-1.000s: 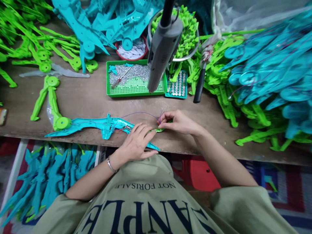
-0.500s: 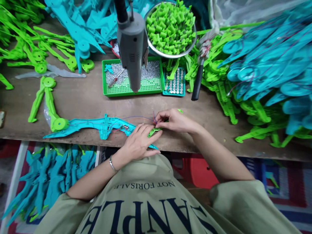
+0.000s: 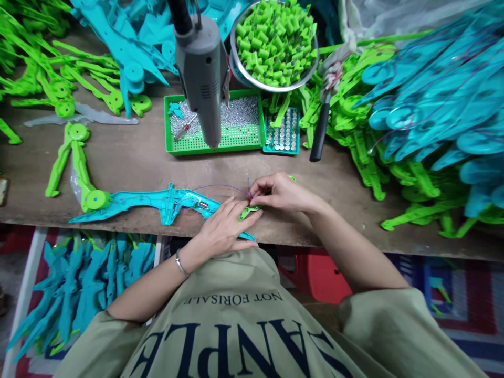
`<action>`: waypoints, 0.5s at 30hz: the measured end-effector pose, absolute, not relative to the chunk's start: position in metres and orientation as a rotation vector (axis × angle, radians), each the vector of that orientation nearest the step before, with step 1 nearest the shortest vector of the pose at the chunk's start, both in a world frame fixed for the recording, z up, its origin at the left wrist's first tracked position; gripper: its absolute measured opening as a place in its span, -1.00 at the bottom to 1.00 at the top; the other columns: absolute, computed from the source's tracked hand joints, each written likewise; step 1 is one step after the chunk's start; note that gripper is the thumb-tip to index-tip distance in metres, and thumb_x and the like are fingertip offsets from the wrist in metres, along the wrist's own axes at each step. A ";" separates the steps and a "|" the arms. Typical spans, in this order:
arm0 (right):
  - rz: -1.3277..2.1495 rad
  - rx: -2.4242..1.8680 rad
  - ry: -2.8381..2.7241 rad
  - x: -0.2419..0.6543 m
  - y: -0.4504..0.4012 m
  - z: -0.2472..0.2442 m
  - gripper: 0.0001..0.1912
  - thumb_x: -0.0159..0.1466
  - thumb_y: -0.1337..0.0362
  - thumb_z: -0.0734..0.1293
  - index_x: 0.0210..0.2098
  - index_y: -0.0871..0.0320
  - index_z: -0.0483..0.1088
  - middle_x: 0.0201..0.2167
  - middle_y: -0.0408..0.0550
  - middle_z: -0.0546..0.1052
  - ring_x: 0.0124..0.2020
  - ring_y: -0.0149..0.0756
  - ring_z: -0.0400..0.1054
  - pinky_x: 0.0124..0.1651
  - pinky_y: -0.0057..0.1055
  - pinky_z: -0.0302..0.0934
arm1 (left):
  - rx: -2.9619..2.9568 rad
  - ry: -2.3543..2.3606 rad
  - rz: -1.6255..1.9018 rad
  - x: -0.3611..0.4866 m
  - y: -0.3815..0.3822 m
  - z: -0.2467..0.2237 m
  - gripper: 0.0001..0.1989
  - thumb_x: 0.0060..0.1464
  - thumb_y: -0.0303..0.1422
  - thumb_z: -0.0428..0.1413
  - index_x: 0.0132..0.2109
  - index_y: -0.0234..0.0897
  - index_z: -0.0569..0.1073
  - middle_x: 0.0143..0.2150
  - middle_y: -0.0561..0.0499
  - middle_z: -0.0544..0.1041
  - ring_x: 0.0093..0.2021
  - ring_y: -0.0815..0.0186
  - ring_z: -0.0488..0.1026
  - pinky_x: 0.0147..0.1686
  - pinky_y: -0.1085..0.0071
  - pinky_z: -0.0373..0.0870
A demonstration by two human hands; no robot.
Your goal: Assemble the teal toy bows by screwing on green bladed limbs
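Observation:
A long turquoise plastic bow-shaped shell half (image 3: 149, 202) lies along the table's front edge, with thin red and blue wires (image 3: 220, 186) and a small metal spring-like part (image 3: 202, 205) on it. My left hand (image 3: 222, 226) lies over its right end, which shows between thumb and forefinger. A light-green plastic piece (image 3: 248, 211) pokes out beside those fingers. Above it, my right hand (image 3: 279, 193) is closed in a pinch on the wires where they rise. The fingertips hide the exact spot.
A grey hanging electric screwdriver (image 3: 205, 84) hangs over a green tray (image 3: 212, 149) of screws. Near it are a teal tray (image 3: 280, 152) of round metal pieces, a metal bowl (image 3: 271, 88) of green parts and a black-handled tool (image 3: 321, 131). Turquoise shells (image 3: 437, 100) pile up right.
The hanging screwdriver has swung slightly left. Both hands keep nearly the same place, with the right fingers still pinched at the wires.

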State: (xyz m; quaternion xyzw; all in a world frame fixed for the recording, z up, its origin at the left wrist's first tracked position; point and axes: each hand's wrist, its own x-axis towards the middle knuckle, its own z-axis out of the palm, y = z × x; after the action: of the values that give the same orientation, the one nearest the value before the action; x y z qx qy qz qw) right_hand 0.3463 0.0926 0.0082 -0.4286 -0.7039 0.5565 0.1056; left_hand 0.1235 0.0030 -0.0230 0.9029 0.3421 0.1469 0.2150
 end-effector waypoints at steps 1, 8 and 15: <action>1.622 -1.271 -2.083 0.346 0.093 0.008 -0.83 0.19 0.18 0.42 -0.33 0.18 0.53 -0.41 -0.09 0.65 -0.40 -0.34 0.47 -0.29 -0.43 0.24 | 2.509 0.949 0.402 0.123 0.003 -0.023 -0.26 0.23 0.15 0.10 0.38 -0.17 0.30 0.29 -0.29 0.37 0.32 -0.10 0.32 0.35 -0.23 0.23; 1.523 -1.321 -2.111 0.343 0.089 0.005 -0.88 0.19 0.25 0.42 -0.34 0.18 0.55 -0.47 -0.12 0.61 -0.42 -0.35 0.46 -0.29 -0.43 0.22 | 2.599 0.989 0.414 0.124 0.003 -0.027 -0.16 0.19 0.23 0.06 0.38 -0.25 0.29 0.30 -0.34 0.35 0.33 -0.15 0.33 0.32 -0.17 0.31; 1.462 -1.359 -2.103 0.345 0.086 0.009 -0.77 0.27 0.13 0.39 -0.25 0.15 0.59 -0.39 -0.09 0.66 -0.37 -0.30 0.52 -0.26 -0.39 0.25 | 2.532 1.100 0.339 0.127 -0.003 -0.017 -0.17 0.17 0.21 0.12 0.39 -0.22 0.28 0.35 -0.34 0.28 0.39 -0.20 0.24 0.31 -0.14 0.32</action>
State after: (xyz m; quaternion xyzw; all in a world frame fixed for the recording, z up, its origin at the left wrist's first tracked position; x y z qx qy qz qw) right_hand 0.3452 0.0861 0.0088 -0.4652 -0.7200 0.5006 0.1205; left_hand 0.1266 -0.0025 -0.0173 0.8956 0.3891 0.1199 0.1793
